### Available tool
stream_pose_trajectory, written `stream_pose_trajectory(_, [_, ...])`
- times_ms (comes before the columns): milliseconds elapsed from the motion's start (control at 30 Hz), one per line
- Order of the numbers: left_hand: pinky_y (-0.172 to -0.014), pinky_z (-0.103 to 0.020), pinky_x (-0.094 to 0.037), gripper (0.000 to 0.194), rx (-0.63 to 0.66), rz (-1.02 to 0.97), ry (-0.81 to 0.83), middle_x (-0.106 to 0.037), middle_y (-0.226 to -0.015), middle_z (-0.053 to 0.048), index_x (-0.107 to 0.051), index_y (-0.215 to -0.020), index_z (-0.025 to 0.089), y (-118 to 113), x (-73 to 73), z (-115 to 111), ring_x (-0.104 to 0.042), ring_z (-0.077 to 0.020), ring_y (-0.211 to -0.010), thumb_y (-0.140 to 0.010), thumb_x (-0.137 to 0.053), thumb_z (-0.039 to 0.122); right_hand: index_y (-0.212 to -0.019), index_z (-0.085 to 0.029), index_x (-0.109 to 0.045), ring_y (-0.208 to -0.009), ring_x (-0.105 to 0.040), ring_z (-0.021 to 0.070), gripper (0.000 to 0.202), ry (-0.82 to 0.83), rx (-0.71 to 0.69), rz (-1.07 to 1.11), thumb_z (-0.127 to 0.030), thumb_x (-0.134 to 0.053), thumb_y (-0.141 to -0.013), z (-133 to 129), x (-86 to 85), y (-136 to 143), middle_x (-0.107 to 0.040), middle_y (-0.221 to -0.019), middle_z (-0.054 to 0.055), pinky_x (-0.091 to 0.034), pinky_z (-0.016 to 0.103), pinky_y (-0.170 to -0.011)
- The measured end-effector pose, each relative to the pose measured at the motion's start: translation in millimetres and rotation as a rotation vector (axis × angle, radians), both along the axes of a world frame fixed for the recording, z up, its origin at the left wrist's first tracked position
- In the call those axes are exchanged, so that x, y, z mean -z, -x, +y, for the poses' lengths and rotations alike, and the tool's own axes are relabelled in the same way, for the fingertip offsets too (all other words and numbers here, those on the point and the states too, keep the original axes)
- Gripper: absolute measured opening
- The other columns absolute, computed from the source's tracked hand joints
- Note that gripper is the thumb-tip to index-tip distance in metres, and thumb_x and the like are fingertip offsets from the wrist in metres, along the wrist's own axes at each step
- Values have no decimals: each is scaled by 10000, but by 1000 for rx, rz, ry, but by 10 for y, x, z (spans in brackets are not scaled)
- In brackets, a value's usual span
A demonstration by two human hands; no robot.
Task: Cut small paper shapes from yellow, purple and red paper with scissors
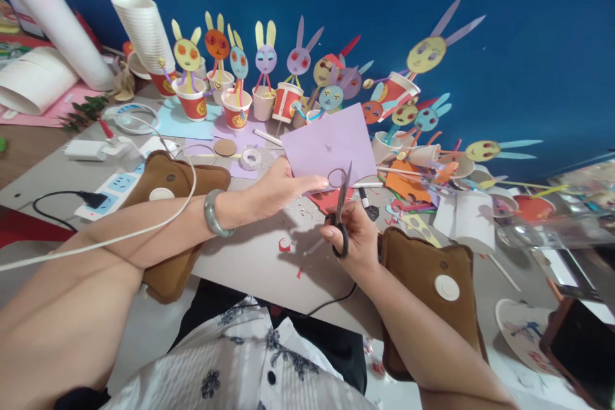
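A sheet of purple paper (327, 141) is held up by my left hand (278, 189), thumb on the near face and the other fingers hidden behind it. Near its lower edge a small circle is drawn. My right hand (353, 234) has its fingers in the black handles of a pair of scissors (342, 205). The blades point up and lie in front of the paper, beside the drawn circle; whether they touch the sheet I cannot tell. Red paper scraps (285, 245) lie on the table below my hands.
Paper cups with rabbit-faced paper figures (192, 99) line the blue wall. Brown cushion-like pads (432, 295) lie under both forearms. A power strip (113, 189) with cables sits at left, a white cord crossing my left arm. A tape roll (250, 158) and a white paper roll (473, 221) lie nearby.
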State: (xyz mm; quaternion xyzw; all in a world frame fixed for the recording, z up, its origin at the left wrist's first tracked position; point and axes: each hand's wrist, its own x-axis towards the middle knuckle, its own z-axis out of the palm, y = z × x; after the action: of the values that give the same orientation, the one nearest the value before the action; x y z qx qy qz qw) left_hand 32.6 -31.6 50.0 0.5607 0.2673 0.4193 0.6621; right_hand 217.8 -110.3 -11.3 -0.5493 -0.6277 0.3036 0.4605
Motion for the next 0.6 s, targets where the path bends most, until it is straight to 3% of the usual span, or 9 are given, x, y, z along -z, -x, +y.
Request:
stream_pose_trajectory(433, [-711, -275, -478, 97, 1, 32, -25, -658, -800, -17, -653, -834, 158, 23, -30, 12, -572, -122, -717, -782, -649, 240, -817, -244, -492, -461, -452, 113, 537, -24, -1, -17, -709, -748, -732, 4, 8, -2, -583, -575, -51, -375, 262, -484])
stream_pose_trajectory(600, [-669, -263, -481, 117, 27, 11, -32, -641, -738, -19, -644, -761, 144, 31, 13, 29, -583, -122, -695, -792, -646, 257, -816, -246, -499, -467, -474, 119, 539, -30, 1, -23, -720, -741, -731, 3, 0, 2, -597, -587, -44, -392, 268, -492])
